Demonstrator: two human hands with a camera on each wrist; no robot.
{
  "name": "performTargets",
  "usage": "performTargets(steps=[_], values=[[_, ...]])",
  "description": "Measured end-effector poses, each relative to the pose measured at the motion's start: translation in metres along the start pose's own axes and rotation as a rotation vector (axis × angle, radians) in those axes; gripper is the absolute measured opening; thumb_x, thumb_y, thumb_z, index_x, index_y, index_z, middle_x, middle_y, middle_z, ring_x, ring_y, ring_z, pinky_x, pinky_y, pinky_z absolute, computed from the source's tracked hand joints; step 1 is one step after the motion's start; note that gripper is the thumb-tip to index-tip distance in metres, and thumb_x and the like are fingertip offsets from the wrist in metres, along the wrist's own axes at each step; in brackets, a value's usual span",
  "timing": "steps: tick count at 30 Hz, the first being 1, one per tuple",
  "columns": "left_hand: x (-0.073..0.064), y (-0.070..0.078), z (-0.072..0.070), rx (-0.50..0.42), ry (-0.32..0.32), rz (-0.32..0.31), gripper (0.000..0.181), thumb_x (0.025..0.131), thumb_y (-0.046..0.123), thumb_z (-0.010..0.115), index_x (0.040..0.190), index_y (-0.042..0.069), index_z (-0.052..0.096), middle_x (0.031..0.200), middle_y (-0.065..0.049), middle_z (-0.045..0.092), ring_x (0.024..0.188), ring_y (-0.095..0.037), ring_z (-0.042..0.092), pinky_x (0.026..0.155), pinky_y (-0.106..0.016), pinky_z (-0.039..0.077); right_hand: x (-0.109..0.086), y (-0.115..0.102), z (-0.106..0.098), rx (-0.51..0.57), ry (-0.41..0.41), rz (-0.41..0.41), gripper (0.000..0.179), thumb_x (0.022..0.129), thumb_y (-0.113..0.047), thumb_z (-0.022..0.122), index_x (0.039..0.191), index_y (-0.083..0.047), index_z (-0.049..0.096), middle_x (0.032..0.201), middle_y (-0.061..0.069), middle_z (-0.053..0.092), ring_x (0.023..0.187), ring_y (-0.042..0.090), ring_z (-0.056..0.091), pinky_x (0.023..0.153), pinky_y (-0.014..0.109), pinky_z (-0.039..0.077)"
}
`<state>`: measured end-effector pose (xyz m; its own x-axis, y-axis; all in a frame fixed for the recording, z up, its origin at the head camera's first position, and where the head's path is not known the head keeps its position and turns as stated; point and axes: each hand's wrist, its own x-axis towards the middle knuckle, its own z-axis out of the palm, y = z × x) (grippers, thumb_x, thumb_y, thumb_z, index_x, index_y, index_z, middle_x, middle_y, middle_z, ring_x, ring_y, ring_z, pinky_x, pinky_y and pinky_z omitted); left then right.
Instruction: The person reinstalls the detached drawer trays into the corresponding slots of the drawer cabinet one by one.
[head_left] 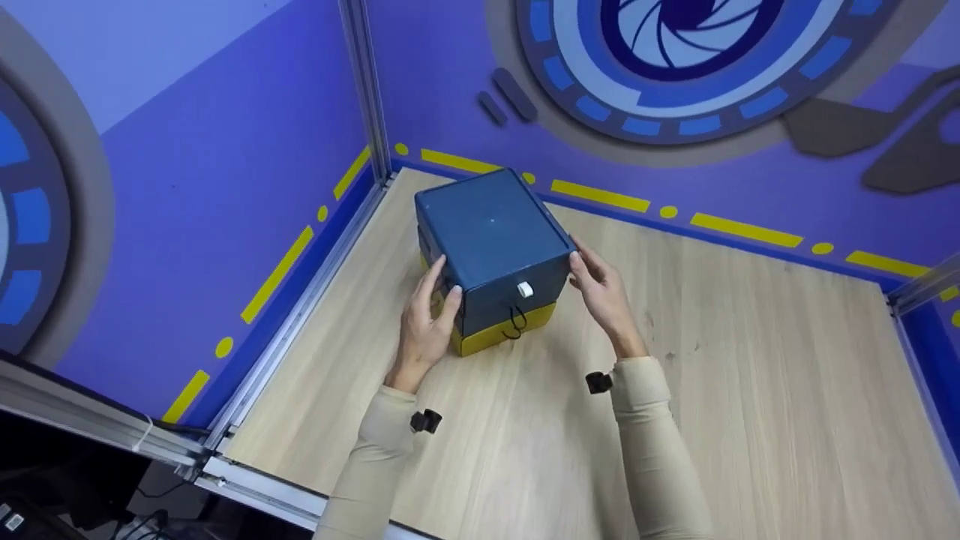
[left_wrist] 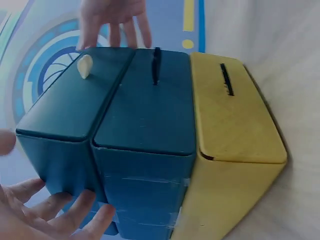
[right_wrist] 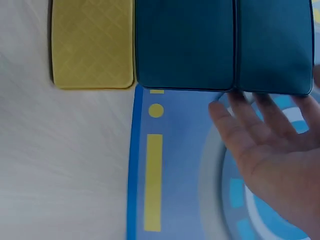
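A dark teal box (head_left: 491, 225) with a white tab (head_left: 525, 289) on its front tops a stack. Below it, in the left wrist view, are a second teal box (left_wrist: 145, 120) with a black loop (left_wrist: 156, 67) and a yellow box (left_wrist: 235, 115) with its own black loop (left_wrist: 227, 80). My left hand (head_left: 426, 330) lies against the top box's left side, fingers spread and fairly straight. At the right front corner, my right hand (head_left: 602, 292) touches the box with extended fingers. In the right wrist view that hand (right_wrist: 275, 150) reaches the top box's lower edge.
The stack stands on a wood-grain table (head_left: 750, 375). Purple printed panels (head_left: 262, 150) wall the table at the left and back, joined by a metal corner post (head_left: 365, 82). A metal rail (head_left: 262, 487) runs along the front left edge, with dark cables (head_left: 154, 521) beyond it.
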<state>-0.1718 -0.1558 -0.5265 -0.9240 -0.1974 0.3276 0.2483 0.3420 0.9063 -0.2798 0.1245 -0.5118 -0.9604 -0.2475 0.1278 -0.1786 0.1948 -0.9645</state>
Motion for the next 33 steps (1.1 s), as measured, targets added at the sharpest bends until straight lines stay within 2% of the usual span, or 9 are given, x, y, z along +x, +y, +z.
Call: performTargets(steps=[3, 6, 10, 12, 17, 21, 25, 30, 33], values=[[0.0, 0.001, -0.001, 0.012, 0.025, 0.003, 0.06, 0.107, 0.033, 0.06, 0.164, 0.018, 0.044, 0.169, -0.012, 0.044, 0.148, -0.034, 0.052, 0.119, -0.058, 0.043, 0.0, 0.002, 0.003, 0.044, 0.032, 0.002, 0.055, 0.112, -0.038, 0.053, 0.162, -0.018, 0.047, 0.164, 0.015, 0.051, 0.145, 0.035, 0.057, 0.114, 0.051, 0.049], [-0.002, 0.0, 0.0, 0.047, 0.005, 0.005, 0.062, 0.107, 0.035, 0.061, 0.164, 0.021, 0.043, 0.169, -0.008, 0.045, 0.151, -0.032, 0.049, 0.121, -0.057, 0.04, -0.008, 0.006, 0.005, 0.088, 0.077, -0.011, 0.052, 0.111, -0.033, 0.056, 0.16, -0.017, 0.049, 0.161, 0.016, 0.053, 0.141, 0.035, 0.06, 0.11, 0.047, 0.053], [0.0, -0.004, 0.001, 0.06, -0.033, 0.035, 0.061, 0.109, 0.034, 0.058, 0.166, 0.023, 0.04, 0.169, -0.006, 0.044, 0.152, -0.031, 0.048, 0.12, -0.054, 0.043, -0.023, 0.005, 0.004, 0.108, 0.159, -0.032, 0.048, 0.109, -0.028, 0.062, 0.156, -0.016, 0.056, 0.155, 0.015, 0.06, 0.13, 0.029, 0.069, 0.103, 0.044, 0.057], [0.001, -0.006, 0.003, 0.046, -0.053, 0.06, 0.06, 0.109, 0.032, 0.057, 0.166, 0.023, 0.04, 0.168, -0.007, 0.045, 0.149, -0.033, 0.052, 0.116, -0.056, 0.046, -0.033, 0.003, 0.004, 0.093, 0.208, -0.042, 0.046, 0.108, -0.027, 0.064, 0.153, -0.016, 0.06, 0.152, 0.014, 0.063, 0.123, 0.022, 0.072, 0.099, 0.043, 0.059], [0.006, -0.007, 0.013, -0.022, -0.127, 0.092, 0.058, 0.11, 0.027, 0.054, 0.166, 0.022, 0.04, 0.166, -0.011, 0.048, 0.14, -0.033, 0.06, 0.112, -0.057, 0.049, -0.063, 0.002, -0.001, 0.013, 0.355, -0.059, 0.043, 0.106, -0.028, 0.067, 0.147, -0.014, 0.065, 0.143, 0.014, 0.069, 0.108, 0.01, 0.076, 0.088, 0.028, 0.062], [0.009, -0.006, 0.026, -0.089, -0.202, 0.104, 0.056, 0.112, 0.026, 0.051, 0.166, 0.021, 0.039, 0.168, -0.009, 0.046, 0.146, -0.031, 0.055, 0.115, -0.054, 0.048, -0.086, 0.001, -0.005, -0.041, 0.478, -0.07, 0.04, 0.105, -0.022, 0.069, 0.144, -0.013, 0.068, 0.134, 0.014, 0.075, 0.094, 0.0, 0.074, 0.082, 0.02, 0.06], [0.011, -0.005, 0.037, -0.127, -0.241, 0.115, 0.055, 0.113, 0.027, 0.048, 0.167, 0.022, 0.038, 0.17, -0.004, 0.043, 0.146, -0.029, 0.056, 0.115, -0.051, 0.049, -0.102, 0.0, -0.007, -0.067, 0.57, -0.103, 0.037, 0.104, -0.018, 0.07, 0.141, -0.017, 0.07, 0.119, 0.014, 0.08, 0.087, 0.001, 0.072, 0.077, 0.017, 0.056], [0.001, -0.009, 0.045, -0.122, -0.272, 0.136, 0.054, 0.113, 0.023, 0.047, 0.166, 0.019, 0.039, 0.17, -0.006, 0.043, 0.143, -0.029, 0.058, 0.113, -0.053, 0.05, -0.126, 0.007, -0.003, -0.1, 0.658, -0.084, 0.035, 0.104, -0.013, 0.069, 0.14, -0.016, 0.071, 0.098, 0.017, 0.08, 0.078, 0.005, 0.07, 0.069, 0.015, 0.052], [-0.005, -0.011, 0.047, -0.118, -0.278, 0.137, 0.053, 0.112, 0.023, 0.047, 0.165, 0.02, 0.04, 0.169, -0.005, 0.045, 0.147, -0.027, 0.055, 0.115, -0.052, 0.048, -0.136, 0.011, 0.0, -0.105, 0.679, -0.069, 0.036, 0.104, -0.012, 0.069, 0.14, -0.015, 0.071, 0.103, 0.018, 0.081, 0.08, 0.009, 0.074, 0.068, 0.016, 0.053]])
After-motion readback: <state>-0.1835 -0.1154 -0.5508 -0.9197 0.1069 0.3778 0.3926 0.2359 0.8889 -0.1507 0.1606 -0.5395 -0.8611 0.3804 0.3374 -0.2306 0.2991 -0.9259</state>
